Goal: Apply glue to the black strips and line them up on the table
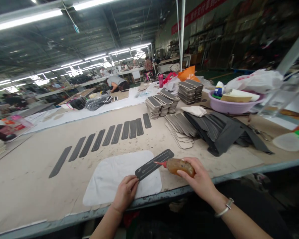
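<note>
My left hand [126, 192] pinches the near end of a dark rounded strip [149, 167], which lies slanted across a white cloth [107, 176]. Shiny lines, like wet glue, run along the strip's face. Wrapped in my right hand [197, 174] is a glue bottle [180, 167], tilted on its side, with amber contents. Its red nozzle points left, and the tip is over the strip; whether it touches I cannot tell. Beyond the cloth, several similar dark strips [97, 140] lie in a slanting row, some with shiny lines on them.
Stacked grey-edged pieces [161, 104] and a fanned pile [180, 129] stand right of the row. Black material [226, 131] lies farther right, before a purple basin [229, 105] of items. The table's edge [169, 196] runs close to my wrists. A person [117, 82] bends over the far table.
</note>
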Demonstrator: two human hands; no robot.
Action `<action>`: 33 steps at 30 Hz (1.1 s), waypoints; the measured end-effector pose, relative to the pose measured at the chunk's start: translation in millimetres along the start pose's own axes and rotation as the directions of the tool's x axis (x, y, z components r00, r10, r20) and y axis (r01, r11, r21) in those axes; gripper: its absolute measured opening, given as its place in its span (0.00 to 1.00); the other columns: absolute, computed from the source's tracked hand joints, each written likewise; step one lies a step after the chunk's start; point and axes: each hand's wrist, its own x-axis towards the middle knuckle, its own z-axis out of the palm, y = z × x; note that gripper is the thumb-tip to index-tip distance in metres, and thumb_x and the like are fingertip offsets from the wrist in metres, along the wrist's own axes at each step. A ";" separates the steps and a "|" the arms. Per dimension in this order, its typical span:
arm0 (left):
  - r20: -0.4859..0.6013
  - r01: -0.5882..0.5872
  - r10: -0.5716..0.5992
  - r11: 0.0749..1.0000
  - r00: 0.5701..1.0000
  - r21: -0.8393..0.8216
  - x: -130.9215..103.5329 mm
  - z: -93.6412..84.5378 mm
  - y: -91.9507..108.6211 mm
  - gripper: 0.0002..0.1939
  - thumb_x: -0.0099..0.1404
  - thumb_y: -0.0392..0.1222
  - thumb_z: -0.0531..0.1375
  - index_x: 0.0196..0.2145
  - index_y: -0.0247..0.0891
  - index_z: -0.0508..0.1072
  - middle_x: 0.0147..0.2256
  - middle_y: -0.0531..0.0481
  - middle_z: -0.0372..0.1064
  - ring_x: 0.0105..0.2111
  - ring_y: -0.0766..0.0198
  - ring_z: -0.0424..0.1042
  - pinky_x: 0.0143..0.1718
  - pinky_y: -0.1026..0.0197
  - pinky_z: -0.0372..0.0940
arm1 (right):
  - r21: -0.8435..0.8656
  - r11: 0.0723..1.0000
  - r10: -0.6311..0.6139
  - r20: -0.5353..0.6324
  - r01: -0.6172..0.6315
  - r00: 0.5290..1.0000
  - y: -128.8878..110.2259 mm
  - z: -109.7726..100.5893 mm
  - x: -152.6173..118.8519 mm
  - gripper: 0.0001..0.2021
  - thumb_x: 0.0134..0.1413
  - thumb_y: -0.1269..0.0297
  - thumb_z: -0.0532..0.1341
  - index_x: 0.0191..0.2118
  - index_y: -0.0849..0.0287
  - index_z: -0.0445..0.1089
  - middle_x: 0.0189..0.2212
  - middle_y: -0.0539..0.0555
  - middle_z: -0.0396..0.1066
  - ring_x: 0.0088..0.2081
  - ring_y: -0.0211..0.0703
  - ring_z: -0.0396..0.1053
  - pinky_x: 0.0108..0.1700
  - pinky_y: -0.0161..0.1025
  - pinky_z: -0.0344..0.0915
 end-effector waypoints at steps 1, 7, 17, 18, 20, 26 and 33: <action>0.003 0.004 -0.004 1.000 1.000 -0.005 0.4 -0.9 0.9 0.10 0.68 0.38 0.54 0.38 0.38 0.76 0.38 0.44 0.72 0.39 0.62 0.72 0.42 0.59 0.71 | 0.030 1.000 -0.001 0.028 0.000 1.000 -4.6 7.4 -0.3 0.15 0.56 0.60 0.62 0.48 0.53 0.62 0.44 0.55 0.63 0.47 0.48 0.64 0.50 0.46 0.64; 0.028 0.022 -0.022 1.000 0.999 -0.006 1.4 -3.7 3.4 0.10 0.68 0.39 0.54 0.39 0.39 0.76 0.37 0.45 0.73 0.38 0.62 0.72 0.41 0.59 0.72 | 0.121 0.993 -0.044 0.213 0.018 0.976 -32.8 44.1 -3.0 0.17 0.55 0.66 0.62 0.50 0.53 0.63 0.45 0.55 0.61 0.47 0.47 0.63 0.52 0.46 0.64; 0.050 0.042 -0.042 0.999 0.998 -0.013 -3.0 -1.6 1.5 0.10 0.68 0.38 0.54 0.39 0.39 0.76 0.37 0.46 0.72 0.39 0.62 0.72 0.43 0.59 0.70 | 0.146 0.989 -0.027 0.286 -0.016 0.958 -38.4 45.6 -4.4 0.16 0.55 0.66 0.62 0.49 0.53 0.64 0.45 0.56 0.61 0.47 0.47 0.63 0.52 0.47 0.63; 0.048 0.046 -0.045 0.999 0.998 -0.015 -2.1 -2.1 2.2 0.10 0.68 0.38 0.54 0.39 0.39 0.75 0.37 0.46 0.72 0.38 0.62 0.72 0.43 0.59 0.70 | 0.149 0.988 -0.007 0.251 -0.031 0.968 -34.2 43.0 -3.5 0.15 0.55 0.64 0.61 0.49 0.53 0.64 0.45 0.56 0.62 0.48 0.48 0.63 0.53 0.48 0.63; 0.047 0.050 -0.049 0.998 0.998 -0.027 1.6 -3.9 4.6 0.10 0.68 0.38 0.53 0.39 0.39 0.75 0.36 0.46 0.72 0.38 0.62 0.72 0.42 0.59 0.71 | 0.190 0.976 0.080 0.143 -0.107 0.986 -24.0 36.8 0.3 0.15 0.55 0.60 0.62 0.48 0.54 0.64 0.45 0.56 0.64 0.48 0.50 0.64 0.53 0.50 0.62; 0.159 -0.001 0.003 1.000 0.987 -0.012 20.1 -7.0 8.6 0.11 0.65 0.33 0.51 0.32 0.39 0.73 0.32 0.46 0.69 0.32 0.63 0.72 0.35 0.63 0.70 | 0.588 0.710 0.499 -0.032 -0.387 0.866 5.2 8.4 19.3 0.27 0.47 0.48 0.66 0.49 0.54 0.61 0.43 0.54 0.67 0.37 0.46 0.68 0.33 0.39 0.68; 0.225 -0.031 -0.005 0.987 0.974 0.156 43.4 -1.5 7.3 0.11 0.62 0.29 0.50 0.27 0.40 0.67 0.30 0.48 0.67 0.28 0.65 0.70 0.31 0.65 0.66 | 0.832 0.490 0.674 -0.172 -0.261 0.718 14.7 -34.8 33.0 0.28 0.41 0.48 0.69 0.48 0.50 0.62 0.43 0.52 0.66 0.35 0.41 0.66 0.26 0.31 0.64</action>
